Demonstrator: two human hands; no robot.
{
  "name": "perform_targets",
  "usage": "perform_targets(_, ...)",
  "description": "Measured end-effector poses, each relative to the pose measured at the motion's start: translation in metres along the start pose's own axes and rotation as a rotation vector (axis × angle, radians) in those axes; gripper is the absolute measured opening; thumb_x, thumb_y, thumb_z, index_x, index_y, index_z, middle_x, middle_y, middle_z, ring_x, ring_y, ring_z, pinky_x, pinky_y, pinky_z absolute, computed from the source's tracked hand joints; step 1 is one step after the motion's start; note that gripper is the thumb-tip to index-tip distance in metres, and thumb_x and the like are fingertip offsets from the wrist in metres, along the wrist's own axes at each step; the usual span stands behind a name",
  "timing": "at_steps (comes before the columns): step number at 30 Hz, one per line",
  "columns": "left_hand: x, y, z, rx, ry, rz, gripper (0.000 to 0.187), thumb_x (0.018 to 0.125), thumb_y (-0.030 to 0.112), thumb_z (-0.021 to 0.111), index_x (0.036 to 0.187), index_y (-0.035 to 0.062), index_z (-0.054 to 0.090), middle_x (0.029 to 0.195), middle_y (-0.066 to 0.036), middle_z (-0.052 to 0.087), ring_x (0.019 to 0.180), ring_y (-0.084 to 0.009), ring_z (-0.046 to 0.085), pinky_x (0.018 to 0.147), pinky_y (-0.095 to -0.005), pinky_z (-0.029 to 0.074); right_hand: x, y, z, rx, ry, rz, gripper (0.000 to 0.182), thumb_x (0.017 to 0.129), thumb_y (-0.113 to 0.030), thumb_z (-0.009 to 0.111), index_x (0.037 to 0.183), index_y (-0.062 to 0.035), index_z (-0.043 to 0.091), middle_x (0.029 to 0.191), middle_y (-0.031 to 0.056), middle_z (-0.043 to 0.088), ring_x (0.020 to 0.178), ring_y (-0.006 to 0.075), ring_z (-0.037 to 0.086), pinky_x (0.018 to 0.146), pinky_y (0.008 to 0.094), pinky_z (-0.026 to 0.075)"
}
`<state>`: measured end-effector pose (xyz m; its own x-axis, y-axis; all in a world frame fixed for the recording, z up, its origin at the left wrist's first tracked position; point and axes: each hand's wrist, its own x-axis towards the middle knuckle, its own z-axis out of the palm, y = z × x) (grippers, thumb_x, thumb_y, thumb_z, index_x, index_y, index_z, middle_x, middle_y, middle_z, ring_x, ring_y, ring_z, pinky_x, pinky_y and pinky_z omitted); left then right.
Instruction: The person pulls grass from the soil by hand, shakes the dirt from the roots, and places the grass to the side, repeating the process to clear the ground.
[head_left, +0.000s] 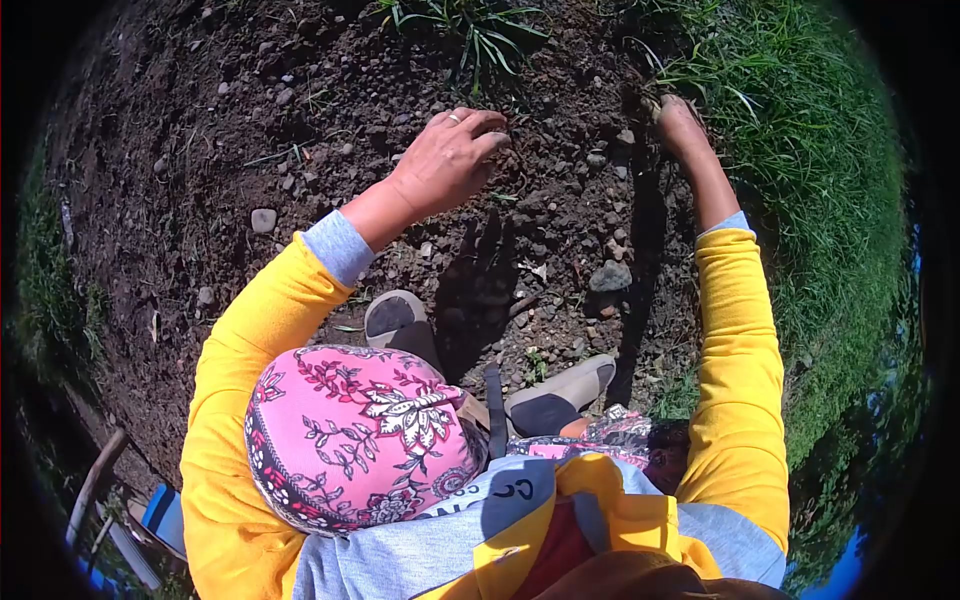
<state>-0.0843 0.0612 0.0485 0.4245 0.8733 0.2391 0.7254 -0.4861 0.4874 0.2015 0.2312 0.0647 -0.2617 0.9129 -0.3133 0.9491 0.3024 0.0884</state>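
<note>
My left hand (452, 160), with a ring on one finger, is low over dark, stony soil (370, 110). Its fingers curl inward, and whatever lies under them is hidden. A tuft of long-bladed grass (485, 40) grows just beyond it. At the border between soil and turf, my right hand (680, 125) closes around the base of some grass (690, 75). Its fingertips are partly hidden in shadow and blades.
Thick green grass (830, 170) covers the right side. Between my sandals (395, 315) and hands lie loose stones, including a larger grey stone (610, 276) and a pale stone (263, 220). A curved wooden handle (95, 480) and a blue object (162, 515) are at lower left.
</note>
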Motion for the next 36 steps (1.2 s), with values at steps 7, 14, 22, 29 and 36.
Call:
perform_targets(7,0.004,-0.012,0.004,0.006,-0.061,-0.043,0.036,0.068,0.010,0.058,0.103,0.0104,0.048,0.113,-0.007,0.043,0.102,-0.0260,0.043,0.087,-0.0380,0.035,0.074,0.037,0.022,-0.167,0.432,-0.062,0.028,0.080,-0.020,0.034,0.095,-0.0065,0.052,0.093,0.0191,0.055,0.081,0.0353,0.054,0.069,0.0427,0.044)
perform_targets(14,0.010,-0.018,0.006,-0.047,-0.066,-0.065,0.037,0.067,0.010,0.059,0.103,0.0106,0.049,0.113,-0.008,0.043,0.102,-0.0278,0.043,0.088,-0.0384,0.034,0.127,0.101,0.051,-0.353,0.119,-0.006,0.025,0.076,-0.014,0.039,0.088,-0.0038,0.058,0.096,0.0175,0.057,0.089,0.0315,0.055,0.077,0.0397,0.044)
perform_targets(22,0.003,-0.037,0.011,0.071,-0.008,-0.135,0.034,0.069,0.012,0.058,0.101,0.0082,0.050,0.112,-0.008,0.046,0.103,-0.0251,0.043,0.087,-0.0365,0.033,0.058,0.019,0.027,-0.200,0.125,-0.094,0.028,0.077,-0.026,0.044,0.094,-0.0062,0.055,0.096,0.0161,0.055,0.092,0.0307,0.052,0.077,0.0406,0.041)
perform_targets(29,0.001,-0.051,0.007,0.165,0.050,-0.255,0.039,0.066,0.010,0.058,0.104,0.0059,0.049,0.115,-0.010,0.044,0.106,-0.0263,0.041,0.090,-0.0360,0.032,0.090,-0.019,-0.021,-0.318,0.333,-0.244,0.024,0.077,-0.015,0.037,0.085,-0.0070,0.057,0.080,0.0133,0.059,0.077,0.0301,0.057,0.066,0.0400,0.044)
perform_targets(36,-0.004,-0.046,-0.002,0.186,0.038,-0.285,0.041,0.067,0.011,0.058,0.106,0.0063,0.048,0.118,-0.011,0.041,0.108,-0.0274,0.039,0.091,-0.0368,0.031,0.147,0.013,-0.009,-0.302,0.200,-0.054,0.033,0.080,-0.022,0.034,0.089,-0.0035,0.059,0.096,0.0171,0.056,0.090,0.0333,0.054,0.078,0.0395,0.043)
